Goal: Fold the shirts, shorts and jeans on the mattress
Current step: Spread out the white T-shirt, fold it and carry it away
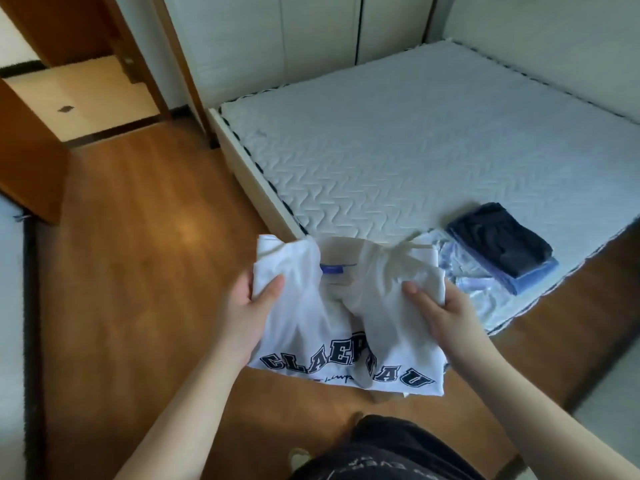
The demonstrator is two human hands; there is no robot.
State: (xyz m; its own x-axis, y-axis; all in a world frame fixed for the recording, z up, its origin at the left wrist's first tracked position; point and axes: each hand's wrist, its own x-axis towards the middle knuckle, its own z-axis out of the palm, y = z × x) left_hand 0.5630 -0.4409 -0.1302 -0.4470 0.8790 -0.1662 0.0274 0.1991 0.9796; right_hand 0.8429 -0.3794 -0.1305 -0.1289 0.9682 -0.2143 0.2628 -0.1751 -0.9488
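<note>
A white T-shirt [311, 327] with dark blue block letters and a blue neck label hangs in front of me, over the near corner of the mattress [398, 140]. My left hand [251, 306] grips its left shoulder part. Gripping the right shoulder part is my right hand [440, 306]. To the right on the mattress lies a small stack: dark navy folded clothes [502, 240] on a folded blue garment [533, 275]. A crumpled pale blue garment [474, 282] lies beside that stack, partly hidden by the shirt.
Wooden floor [138, 254] spreads to the left of the bed. An open brown door [24, 143] and its doorway stand at the far left. White wardrobe panels [311, 32] rise behind the mattress. My dark shorts show at the bottom edge.
</note>
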